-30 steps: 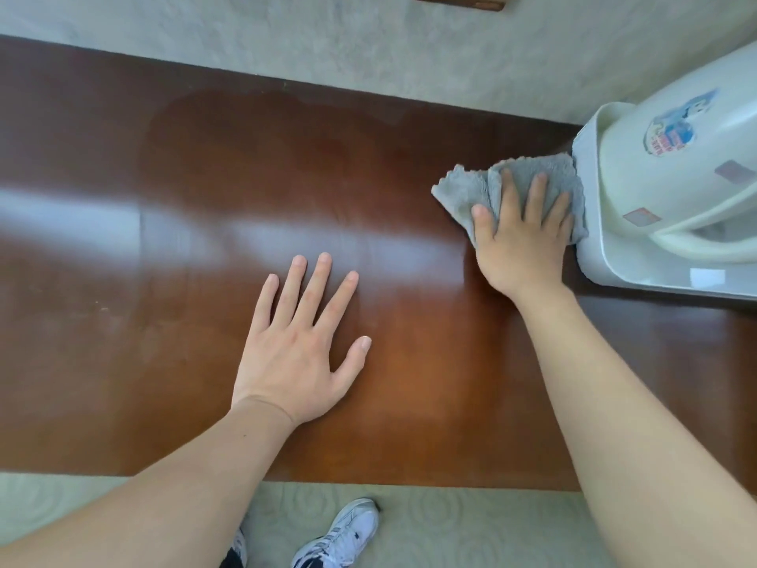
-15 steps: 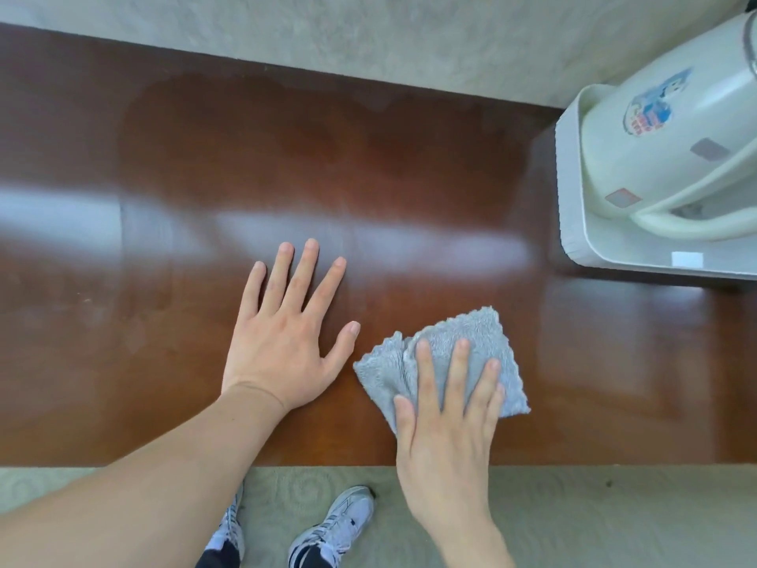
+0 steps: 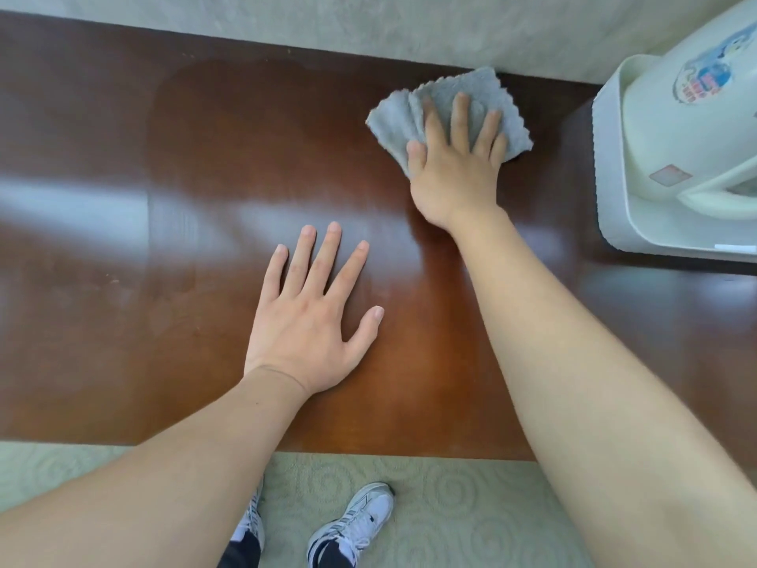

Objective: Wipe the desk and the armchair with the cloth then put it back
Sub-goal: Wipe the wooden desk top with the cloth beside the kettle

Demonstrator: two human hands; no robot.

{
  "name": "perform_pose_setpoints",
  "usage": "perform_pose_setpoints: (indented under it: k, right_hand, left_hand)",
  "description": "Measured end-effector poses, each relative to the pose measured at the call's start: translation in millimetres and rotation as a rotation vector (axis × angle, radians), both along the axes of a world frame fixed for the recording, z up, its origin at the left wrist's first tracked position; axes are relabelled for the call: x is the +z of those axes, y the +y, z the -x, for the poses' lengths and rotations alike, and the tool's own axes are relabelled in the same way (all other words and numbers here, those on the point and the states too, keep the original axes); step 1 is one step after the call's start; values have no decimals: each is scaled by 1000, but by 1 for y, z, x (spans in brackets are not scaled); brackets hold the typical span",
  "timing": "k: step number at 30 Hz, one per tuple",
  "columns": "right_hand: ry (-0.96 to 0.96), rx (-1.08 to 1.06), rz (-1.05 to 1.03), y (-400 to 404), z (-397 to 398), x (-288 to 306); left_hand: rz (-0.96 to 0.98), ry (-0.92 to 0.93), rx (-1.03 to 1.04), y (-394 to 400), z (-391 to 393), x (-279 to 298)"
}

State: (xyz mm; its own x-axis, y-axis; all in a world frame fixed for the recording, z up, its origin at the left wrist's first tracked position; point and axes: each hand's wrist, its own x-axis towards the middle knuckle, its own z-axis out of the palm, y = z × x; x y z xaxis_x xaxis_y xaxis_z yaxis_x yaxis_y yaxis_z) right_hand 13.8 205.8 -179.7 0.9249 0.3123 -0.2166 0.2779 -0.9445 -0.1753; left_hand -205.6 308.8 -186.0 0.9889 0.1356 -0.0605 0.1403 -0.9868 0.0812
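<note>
A folded grey cloth (image 3: 506, 112) lies flat on the dark brown wooden desk (image 3: 164, 166), close to its far edge. My right hand (image 3: 454, 166) presses down on the cloth with fingers spread over it. My left hand (image 3: 311, 321) rests flat on the desk nearer to me, fingers apart, holding nothing. The armchair is not in view.
A white electric kettle (image 3: 696, 129) stands on a white tray (image 3: 606, 190) at the desk's right end, a short gap from the cloth. A pale wall runs behind the desk. Patterned carpet (image 3: 471, 514) and my white shoes (image 3: 356, 522) show below the near edge.
My right hand has pushed the cloth from the desk's near edge to the far edge. The left hand has stayed flat in place.
</note>
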Motion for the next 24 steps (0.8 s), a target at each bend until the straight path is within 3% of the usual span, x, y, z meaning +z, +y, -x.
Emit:
perform_pose_setpoints:
  k: [3, 7, 10, 13, 20, 24]
  right_hand:
    - [-73, 87, -47, -31, 79, 1]
    - [1, -9, -16, -89, 201, 8]
    - [73, -51, 48, -128, 249, 14]
    - [81, -109, 56, -128, 217, 15]
    - [-21, -178, 35, -83, 9, 4]
    - [-10, -186, 45, -77, -18, 4]
  left_hand:
    - [5, 4, 0, 0, -1, 2]
    - [13, -4, 0, 1, -1, 2]
    - [12, 3, 5, 1, 0, 2]
    - [8, 13, 5, 1, -1, 2]
    - [2, -6, 0, 1, 0, -2]
    - [-5, -12, -3, 2, 0, -5]
